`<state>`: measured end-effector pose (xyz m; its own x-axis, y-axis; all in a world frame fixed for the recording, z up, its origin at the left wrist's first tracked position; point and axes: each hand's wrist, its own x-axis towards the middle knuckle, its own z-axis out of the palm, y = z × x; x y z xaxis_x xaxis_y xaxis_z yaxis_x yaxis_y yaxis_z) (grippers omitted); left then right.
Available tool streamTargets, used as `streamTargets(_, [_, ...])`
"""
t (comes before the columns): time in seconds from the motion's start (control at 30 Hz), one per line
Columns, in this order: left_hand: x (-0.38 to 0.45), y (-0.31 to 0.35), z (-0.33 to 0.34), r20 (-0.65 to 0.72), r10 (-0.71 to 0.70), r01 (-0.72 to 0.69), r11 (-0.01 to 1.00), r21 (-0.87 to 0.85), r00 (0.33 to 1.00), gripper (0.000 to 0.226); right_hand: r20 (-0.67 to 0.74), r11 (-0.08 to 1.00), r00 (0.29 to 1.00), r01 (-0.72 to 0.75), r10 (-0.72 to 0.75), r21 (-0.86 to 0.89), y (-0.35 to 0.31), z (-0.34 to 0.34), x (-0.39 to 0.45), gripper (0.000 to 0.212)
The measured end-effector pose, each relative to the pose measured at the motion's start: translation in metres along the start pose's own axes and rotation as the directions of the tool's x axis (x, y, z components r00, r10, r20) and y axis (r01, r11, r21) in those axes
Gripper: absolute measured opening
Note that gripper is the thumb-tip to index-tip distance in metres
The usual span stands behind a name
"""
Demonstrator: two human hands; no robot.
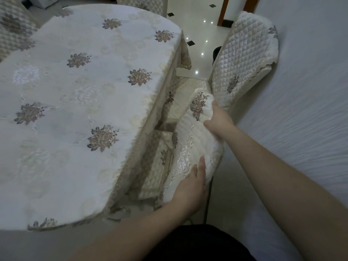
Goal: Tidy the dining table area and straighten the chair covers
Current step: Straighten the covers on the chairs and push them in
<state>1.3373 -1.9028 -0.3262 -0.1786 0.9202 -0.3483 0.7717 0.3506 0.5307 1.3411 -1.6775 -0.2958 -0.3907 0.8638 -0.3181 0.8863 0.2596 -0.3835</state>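
A cream quilted chair cover (190,140) with a brown embroidered flower drapes over the backrest of the chair tucked beside the dining table (79,110). My right hand (218,121) grips the top edge of this cover near the flower, fingers curled over the fabric. My left hand (192,187) holds the nearer end of the same cover, fingers laid along it and thumb hidden behind. The chair's quilted seat (154,166) shows below, between the backrest and the hanging tablecloth.
A second covered chair (243,59) stands farther along the white wall (308,91) on the right. More covered chairs sit at the far left (13,31) and far end (145,4). Glossy tiled floor (199,25) lies beyond the table.
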Motion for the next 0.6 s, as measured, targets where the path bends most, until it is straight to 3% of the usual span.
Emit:
streamTargets(0.4, [0.004, -0.001, 0.007, -0.058, 0.082, -0.086, 0.995, -0.055, 0.995, 0.089, -0.026, 0.991, 0.997, -0.071, 0.075, 0.11, 0.014, -0.001, -0.004, 0.084])
streamTargets(0.6, [0.003, -0.006, 0.008, -0.11, 0.059, -0.061, 0.998, -0.019, 0.992, 0.092, -0.076, 0.981, 0.993, -0.071, 0.086, 0.18, 0.014, 0.002, -0.008, 0.085])
